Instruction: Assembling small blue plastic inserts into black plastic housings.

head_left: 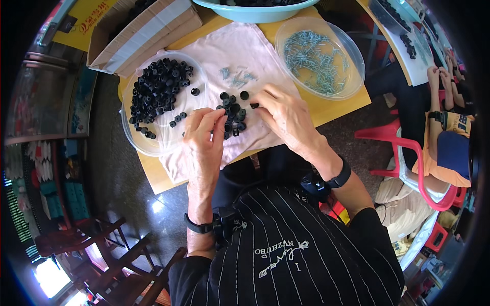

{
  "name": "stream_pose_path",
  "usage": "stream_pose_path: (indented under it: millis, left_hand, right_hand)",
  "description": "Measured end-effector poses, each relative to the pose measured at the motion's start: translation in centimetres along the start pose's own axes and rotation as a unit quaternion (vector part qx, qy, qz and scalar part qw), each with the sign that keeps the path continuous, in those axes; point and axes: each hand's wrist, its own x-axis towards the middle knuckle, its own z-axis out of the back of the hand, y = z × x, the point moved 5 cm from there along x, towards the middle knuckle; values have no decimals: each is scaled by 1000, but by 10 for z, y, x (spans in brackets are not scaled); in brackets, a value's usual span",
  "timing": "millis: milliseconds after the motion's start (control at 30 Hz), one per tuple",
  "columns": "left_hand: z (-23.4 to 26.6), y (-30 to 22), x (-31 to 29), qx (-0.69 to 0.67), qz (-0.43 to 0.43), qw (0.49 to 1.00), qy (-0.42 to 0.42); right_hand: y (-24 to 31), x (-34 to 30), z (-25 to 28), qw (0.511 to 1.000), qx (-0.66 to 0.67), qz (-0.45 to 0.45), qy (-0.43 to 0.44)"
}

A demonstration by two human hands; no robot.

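Observation:
On the pale pink cloth (245, 46) lies a loose cluster of small black plastic caps (235, 110), between my two hands. My left hand (202, 137) is closed in a pinch at the cluster's left side; what its fingertips hold blends with the black pieces behind. At the right of the cluster, my right hand (288, 120) pinches a small black cap (254, 105) between thumb and finger. Just beyond the cluster, several thin screws (237, 79) are scattered on the cloth.
A clear round tray (126, 125) heaped with black caps stands left, another clear tray (359, 71) with many screws right. Behind are a cardboard box (145, 38) and a light blue basin (250, 14). A red chair (395, 135) and another person's hands (440, 76) are at right.

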Motion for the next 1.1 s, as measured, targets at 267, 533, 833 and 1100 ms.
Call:
stream_pose_path:
  millis: [267,533,833,1100]
  left_hand:
    - [-6,-3,1,12,-33,999,-2]
    - [-8,-11,10,-16,-16,1000,-2]
    - [-44,-25,40,-10,-106,994,20]
    - [-62,-28,40,86,-146,982,80]
  right_hand:
    - [15,5,6,998,-41,13,-36]
    - [3,9,-6,998,44,22,-35]
    - [-7,-20,20,989,-39,-29,-142]
    - [-7,-41,16,993,-56,17,-106]
